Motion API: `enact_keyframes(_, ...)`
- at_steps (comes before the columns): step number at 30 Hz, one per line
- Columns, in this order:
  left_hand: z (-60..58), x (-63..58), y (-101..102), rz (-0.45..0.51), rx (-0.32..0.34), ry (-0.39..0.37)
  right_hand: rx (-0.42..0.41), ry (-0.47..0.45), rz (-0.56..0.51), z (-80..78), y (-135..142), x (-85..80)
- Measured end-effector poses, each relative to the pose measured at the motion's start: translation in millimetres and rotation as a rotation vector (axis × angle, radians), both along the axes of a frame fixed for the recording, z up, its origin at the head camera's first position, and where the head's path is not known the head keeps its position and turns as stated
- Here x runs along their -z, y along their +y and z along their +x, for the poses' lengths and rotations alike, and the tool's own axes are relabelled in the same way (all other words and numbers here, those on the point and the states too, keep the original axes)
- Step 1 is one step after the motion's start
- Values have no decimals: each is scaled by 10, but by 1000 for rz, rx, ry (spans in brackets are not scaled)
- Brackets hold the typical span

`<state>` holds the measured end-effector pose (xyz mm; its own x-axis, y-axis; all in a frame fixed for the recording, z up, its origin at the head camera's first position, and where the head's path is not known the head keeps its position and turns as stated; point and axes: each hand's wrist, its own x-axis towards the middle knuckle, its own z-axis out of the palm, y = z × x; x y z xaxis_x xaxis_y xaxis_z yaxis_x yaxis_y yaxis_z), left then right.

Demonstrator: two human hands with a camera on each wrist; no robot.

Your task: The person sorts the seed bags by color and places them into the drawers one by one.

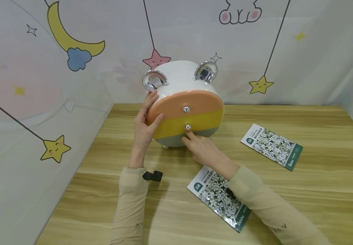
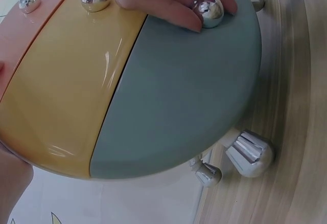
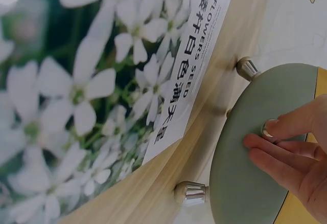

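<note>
A rounded white drawer box (image 1: pixel 180 76) with silver ears stands on the table, tilted in the head view. Its front has an orange, a yellow and a grey-green drawer (image 2: pixel 168 91), each with a round silver knob. My left hand (image 1: pixel 144 126) holds the box's left side, thumb on the front edge and fingers along the side. Low on the front, my right hand (image 1: pixel 204 149) pinches the grey-green drawer's knob (image 2: pixel 209 10) between thumb and fingers; in the head view the hand hides that knob. All three drawers look flush with the front.
A flower seed packet (image 1: pixel 219 195) lies under the right forearm, partly covered by it. Another seed packet (image 1: pixel 272 146) lies farther right on the wooden table (image 1: pixel 323 190). Behind the box stands a printed cloth backdrop (image 1: pixel 188 37). Silver feet (image 2: pixel 250 155) hold the box up.
</note>
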<state>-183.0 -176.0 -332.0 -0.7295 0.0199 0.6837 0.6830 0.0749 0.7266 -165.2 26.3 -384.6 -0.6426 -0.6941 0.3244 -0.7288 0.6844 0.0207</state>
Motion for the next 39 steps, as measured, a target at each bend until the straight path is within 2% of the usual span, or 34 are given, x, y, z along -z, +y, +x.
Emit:
enact_keyframes(3, -67, 72, -29, 0, -3, 8, 2, -13, 27, -5, -8, -2)
enact_keyframes(9, -101, 107, -65, -10, 2, 37, -13, 21, 64, -13, -46, 14)
enact_keyframes(18, -91, 127, -87, -21, -3, 36, -64, 235, 60, -47, -112, 120)
enact_keyframes(24, -91, 130, -82, -27, -7, 51, -47, 344, 78, -54, -146, 151)
enact_keyframes(39, -90, 115, -52, -37, -10, 43, -35, 383, 76, -61, -139, 162)
